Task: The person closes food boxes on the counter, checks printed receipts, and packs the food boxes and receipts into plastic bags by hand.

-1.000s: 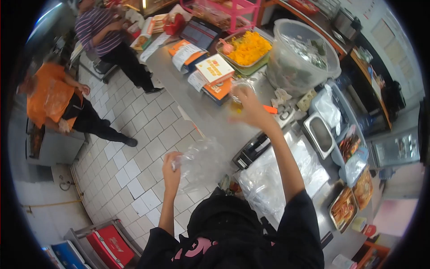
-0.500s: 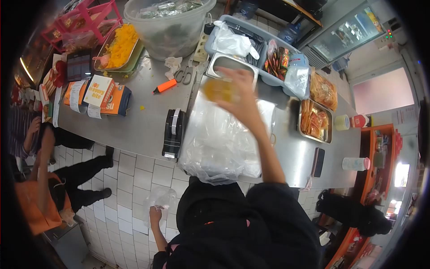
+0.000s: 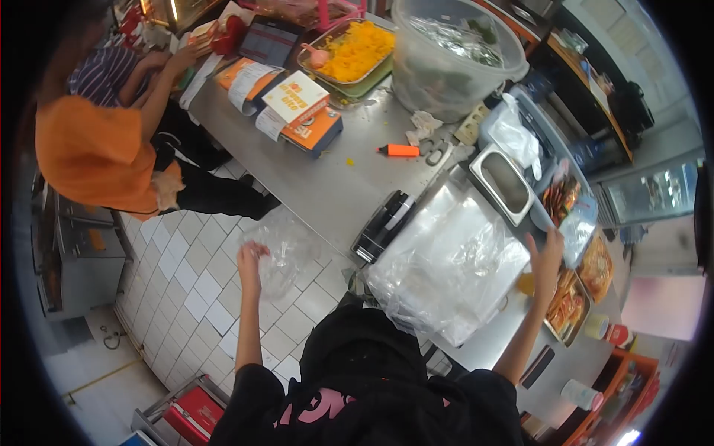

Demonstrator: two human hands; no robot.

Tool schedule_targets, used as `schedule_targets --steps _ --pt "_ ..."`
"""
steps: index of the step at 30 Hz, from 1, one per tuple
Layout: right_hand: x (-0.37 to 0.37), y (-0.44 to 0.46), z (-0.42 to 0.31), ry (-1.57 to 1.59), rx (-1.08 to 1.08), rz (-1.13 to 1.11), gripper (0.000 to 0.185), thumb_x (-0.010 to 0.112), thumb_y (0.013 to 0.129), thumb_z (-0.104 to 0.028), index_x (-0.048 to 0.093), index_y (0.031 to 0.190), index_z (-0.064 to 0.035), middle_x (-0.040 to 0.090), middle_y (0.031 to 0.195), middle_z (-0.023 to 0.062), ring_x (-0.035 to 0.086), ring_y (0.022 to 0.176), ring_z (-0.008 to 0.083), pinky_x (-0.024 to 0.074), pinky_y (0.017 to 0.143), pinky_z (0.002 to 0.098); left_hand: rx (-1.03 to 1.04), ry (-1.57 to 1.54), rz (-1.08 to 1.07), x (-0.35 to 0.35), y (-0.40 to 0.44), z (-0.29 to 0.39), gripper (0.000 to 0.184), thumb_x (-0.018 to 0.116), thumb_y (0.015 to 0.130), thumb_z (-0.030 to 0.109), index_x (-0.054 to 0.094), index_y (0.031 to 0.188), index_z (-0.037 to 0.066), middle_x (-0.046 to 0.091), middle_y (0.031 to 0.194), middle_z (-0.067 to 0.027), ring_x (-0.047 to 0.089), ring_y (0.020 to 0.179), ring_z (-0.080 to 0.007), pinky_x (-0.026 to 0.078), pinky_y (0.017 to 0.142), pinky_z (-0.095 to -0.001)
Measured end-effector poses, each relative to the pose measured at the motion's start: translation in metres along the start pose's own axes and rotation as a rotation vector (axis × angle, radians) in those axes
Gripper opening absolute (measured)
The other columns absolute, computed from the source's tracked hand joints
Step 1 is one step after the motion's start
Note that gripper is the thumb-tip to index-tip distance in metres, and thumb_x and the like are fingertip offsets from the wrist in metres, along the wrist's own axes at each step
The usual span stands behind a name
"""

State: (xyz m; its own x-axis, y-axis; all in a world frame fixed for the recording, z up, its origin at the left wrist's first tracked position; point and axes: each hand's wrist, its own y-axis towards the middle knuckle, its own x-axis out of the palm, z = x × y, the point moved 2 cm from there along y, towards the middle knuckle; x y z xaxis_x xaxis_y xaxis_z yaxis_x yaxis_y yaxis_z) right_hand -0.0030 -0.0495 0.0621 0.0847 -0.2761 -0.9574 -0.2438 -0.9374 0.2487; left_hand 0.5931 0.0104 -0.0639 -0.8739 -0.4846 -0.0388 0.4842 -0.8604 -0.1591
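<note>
My left hand [image 3: 253,262] pinches the edge of a clear plastic bag [image 3: 286,256], which hangs loose over the tiled floor. Over the right part of the steel table [image 3: 320,197], my right hand [image 3: 547,260] is beside a small yellow-filled container [image 3: 526,284]; the fingers are partly curled and whether they still grip it is unclear. Between my hands lies a stack of clear plastic bags [image 3: 454,260], with a black device [image 3: 383,227] along its left edge. A steel tray of reddish food [image 3: 567,308] is just beyond my right hand.
Boxes [image 3: 295,98], a tray of yellow food [image 3: 361,50], an orange marker [image 3: 401,151], a large clear tub [image 3: 454,67] and an empty metal pan [image 3: 502,184] stand farther back. A person in orange [image 3: 93,156] and another in stripes [image 3: 111,74] stand at the left.
My right hand has carried the yellow-filled container across the table to the right of the bag stack. My left hand still holds the bag. The person in orange has moved closer to the table.
</note>
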Motion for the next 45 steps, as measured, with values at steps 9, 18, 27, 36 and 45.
schedule_targets --steps 9,18,27,36,45 --pt "0.153 0.090 -0.380 0.582 -0.719 -0.412 0.114 0.078 0.055 -0.053 0.022 0.132 0.0084 0.024 0.137 0.0251 0.028 0.127 0.0376 0.0312 0.102 0.0430 0.067 0.056 0.143 0.075 0.229 0.057 0.051 0.051 0.089 0.038 0.043 0.118 -0.003 0.057 0.106 -0.0110 0.048 0.104 -0.0195 0.033 0.094 -0.0298" --pt "0.173 0.100 -0.441 0.509 -0.384 -0.625 0.123 0.085 0.044 -0.039 0.013 0.134 0.0043 0.029 0.126 0.0241 0.032 0.115 0.0424 0.0305 0.096 0.0566 0.034 -0.061 -0.132 0.101 0.275 0.042 0.051 0.068 0.079 0.036 0.050 0.107 -0.002 0.057 0.096 -0.0062 0.050 0.091 -0.0129 0.036 0.086 -0.0261" --pt "0.082 0.099 -0.330 0.732 -0.635 -0.312 0.109 0.080 0.043 -0.024 0.022 0.131 0.0033 0.030 0.122 0.0223 0.034 0.111 0.0397 0.0341 0.096 0.0445 0.161 -0.038 -0.046 0.144 0.147 0.138 0.039 0.051 0.090 0.033 0.055 0.108 -0.001 0.057 0.098 -0.0051 0.048 0.095 -0.0110 0.034 0.087 -0.0235" --pt "-0.109 -0.037 -0.108 0.747 -0.425 -0.300 0.104 0.080 0.047 -0.021 0.024 0.132 0.0012 0.028 0.128 0.0205 0.031 0.122 0.0381 0.0317 0.101 0.0411 0.433 0.407 -0.640 0.217 -0.125 0.224 0.038 0.039 0.095 0.023 0.048 0.121 -0.004 0.054 0.113 -0.0160 0.051 0.102 -0.0214 0.036 0.091 -0.0298" --pt "-0.102 -0.225 0.104 0.583 -0.045 -0.367 0.107 0.082 0.046 -0.019 0.023 0.133 0.0013 0.026 0.130 0.0229 0.029 0.123 0.0407 0.0308 0.103 0.0419 0.027 0.484 -1.301 0.311 -0.301 0.107 0.044 0.036 0.096 0.025 0.038 0.128 -0.004 0.047 0.123 -0.0234 0.041 0.120 -0.0331 0.029 0.100 -0.0351"
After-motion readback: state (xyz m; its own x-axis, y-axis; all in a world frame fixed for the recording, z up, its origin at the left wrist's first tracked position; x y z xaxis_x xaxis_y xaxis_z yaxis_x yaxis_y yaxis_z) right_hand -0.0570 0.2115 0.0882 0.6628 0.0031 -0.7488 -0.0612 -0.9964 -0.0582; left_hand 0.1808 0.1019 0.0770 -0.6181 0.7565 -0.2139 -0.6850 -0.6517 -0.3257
